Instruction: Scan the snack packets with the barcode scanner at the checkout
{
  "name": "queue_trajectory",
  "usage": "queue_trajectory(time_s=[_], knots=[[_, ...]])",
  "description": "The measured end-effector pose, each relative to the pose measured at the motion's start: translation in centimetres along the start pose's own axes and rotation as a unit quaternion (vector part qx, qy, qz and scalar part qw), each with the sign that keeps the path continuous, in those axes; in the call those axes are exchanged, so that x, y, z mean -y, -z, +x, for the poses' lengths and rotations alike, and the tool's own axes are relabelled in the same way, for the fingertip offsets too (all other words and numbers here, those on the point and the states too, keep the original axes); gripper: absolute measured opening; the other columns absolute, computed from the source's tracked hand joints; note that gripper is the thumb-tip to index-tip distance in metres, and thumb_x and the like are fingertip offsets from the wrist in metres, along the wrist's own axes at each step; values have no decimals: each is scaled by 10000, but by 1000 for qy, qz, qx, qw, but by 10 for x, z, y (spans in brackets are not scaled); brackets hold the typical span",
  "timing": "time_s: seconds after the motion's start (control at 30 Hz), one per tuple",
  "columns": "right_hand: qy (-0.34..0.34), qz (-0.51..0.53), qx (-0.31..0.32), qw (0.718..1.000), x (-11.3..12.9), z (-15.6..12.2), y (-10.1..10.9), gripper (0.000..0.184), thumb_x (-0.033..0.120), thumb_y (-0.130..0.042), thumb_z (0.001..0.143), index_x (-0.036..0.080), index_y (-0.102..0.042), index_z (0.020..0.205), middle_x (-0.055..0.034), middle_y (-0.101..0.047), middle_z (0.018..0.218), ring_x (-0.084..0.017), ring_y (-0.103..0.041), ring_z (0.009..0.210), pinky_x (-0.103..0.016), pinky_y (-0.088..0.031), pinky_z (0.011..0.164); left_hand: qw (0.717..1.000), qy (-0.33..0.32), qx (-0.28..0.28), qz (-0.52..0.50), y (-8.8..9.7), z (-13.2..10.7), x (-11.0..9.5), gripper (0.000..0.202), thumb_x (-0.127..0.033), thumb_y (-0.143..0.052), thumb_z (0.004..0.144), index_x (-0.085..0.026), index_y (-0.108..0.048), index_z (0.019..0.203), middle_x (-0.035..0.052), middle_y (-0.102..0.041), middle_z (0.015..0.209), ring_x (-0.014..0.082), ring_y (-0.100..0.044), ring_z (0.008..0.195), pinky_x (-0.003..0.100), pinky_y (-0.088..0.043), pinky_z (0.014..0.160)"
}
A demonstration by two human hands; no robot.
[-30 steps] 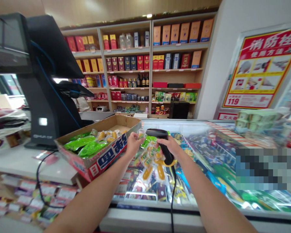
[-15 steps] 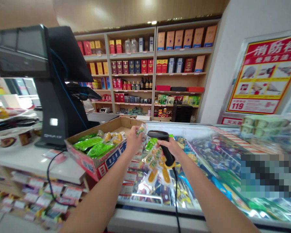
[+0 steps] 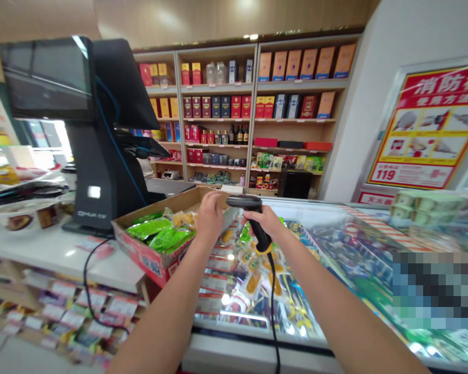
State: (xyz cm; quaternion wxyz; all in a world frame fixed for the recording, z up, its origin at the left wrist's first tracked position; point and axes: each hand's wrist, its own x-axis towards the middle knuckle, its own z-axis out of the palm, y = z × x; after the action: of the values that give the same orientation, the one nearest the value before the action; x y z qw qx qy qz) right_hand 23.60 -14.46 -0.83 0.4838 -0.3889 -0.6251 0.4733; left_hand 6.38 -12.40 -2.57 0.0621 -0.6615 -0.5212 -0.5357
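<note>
My right hand (image 3: pixel 262 221) grips a black handheld barcode scanner (image 3: pixel 259 228) by its handle; its head points left and its cable hangs down over the counter's front. My left hand (image 3: pixel 210 215) is closed, its back toward me, at the right edge of a cardboard box (image 3: pixel 161 265), close to the scanner's head. Whatever its fingers hold is hidden behind them. Inside the box lie green snack packets (image 3: pixel 167 238) and clear packets with yellow food (image 3: pixel 184 218). Below the scanner, several more clear packets with yellow food (image 3: pixel 253 283) are spread on the glass counter top (image 3: pixel 234 314).
A black checkout terminal (image 3: pixel 109 150) stands on the white counter (image 3: pixel 54 254) at left, near a paper bowl (image 3: pixel 21 218). Colourful goods lie under the glass to the right. Egg cartons (image 3: pixel 425 208) sit at far right. Shelves of boxed bottles (image 3: pixel 218 106) line the back wall.
The left hand has turned and shifted slightly left, so the clear packet seen in its fingers before is now out of sight. The scanner has moved left and up toward that hand.
</note>
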Motion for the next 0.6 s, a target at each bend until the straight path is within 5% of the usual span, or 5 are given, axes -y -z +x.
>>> queue_trajectory(time_s=[0.1,0.2,0.4,0.6], knots=[[-16,-11,-66,998,-17,-9,21,210,352,-685,648,153,-620,665,-38,-676,581,-137,-556,358,-245,-453,351,975,-11,204,89,-22,-14,-5,286,-105,-409,842,-165,-660,965,108,-701,946,217,-648,967,305,-475,881],[-31,1,-107,994,-37,-19,43,219,360,-689,638,155,-625,686,-45,-681,588,-145,-561,365,-253,-450,355,927,13,321,193,-46,-33,-3,268,-121,-464,824,-116,-645,1022,167,-696,976,257,-659,928,324,-480,799],[-44,3,-111,993,-63,-28,64,269,413,-698,661,150,-640,665,-20,-589,426,-144,-531,350,-241,-413,352,899,-32,335,281,-76,-55,7,231,-191,-542,810,-96,-654,988,217,-664,1031,302,-591,1027,375,-438,867],[-50,16,-129,990,-61,-26,57,240,365,-725,640,147,-629,674,-56,-685,611,-133,-550,366,-254,-444,346,903,-5,336,268,-88,-55,16,306,-95,-475,800,-55,-617,1069,258,-626,1085,315,-607,1002,370,-463,791]])
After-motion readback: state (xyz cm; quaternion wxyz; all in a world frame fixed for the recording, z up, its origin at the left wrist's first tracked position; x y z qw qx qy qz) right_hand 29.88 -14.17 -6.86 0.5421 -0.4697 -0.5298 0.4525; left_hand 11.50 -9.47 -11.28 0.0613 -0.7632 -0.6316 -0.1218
